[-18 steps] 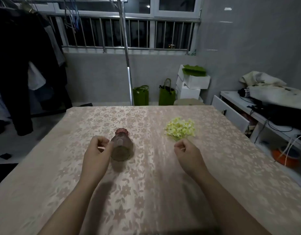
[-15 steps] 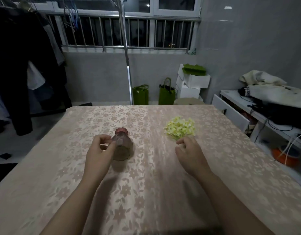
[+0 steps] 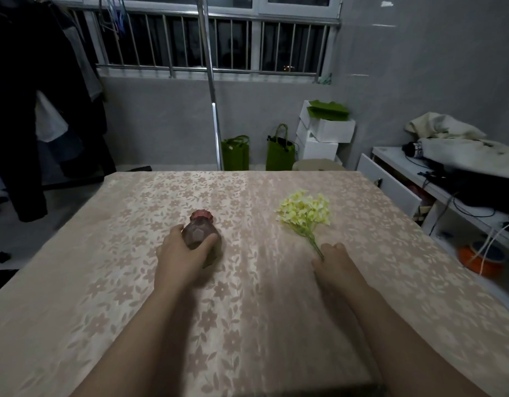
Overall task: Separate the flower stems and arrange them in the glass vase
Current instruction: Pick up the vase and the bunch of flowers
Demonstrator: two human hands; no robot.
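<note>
**Hands at the vase and the flower stems**

A table (image 3: 104, 282) under a beige flower-patterned cloth fills the lower view, its far edge facing a grey wall and a barred window (image 3: 213, 44). Dark clothes (image 3: 32, 110) hang past the table's left edge. Past its right edge stands a white shelf (image 3: 419, 184) piled with cloth and cables. On the floor beyond the far edge sit white boxes (image 3: 324, 136) and two green bags (image 3: 236, 153).

The left hand (image 3: 181, 256) is wrapped around the vase (image 3: 201, 232), fingers on its left side, thumb on its right. The vase, reddish faceted glass with a scalloped mouth, stands upright near the table's middle, a little toward the left edge.

The flowers (image 3: 304, 213), a bunch of pale yellow blossoms, lie on the cloth toward the right edge, well apart from the vase, heads toward the far edge and green stems pointing at the near edge. The right hand (image 3: 336, 265) rests at the stem ends, fingers curled down at them; whether they pinch the stems cannot be told.
</note>
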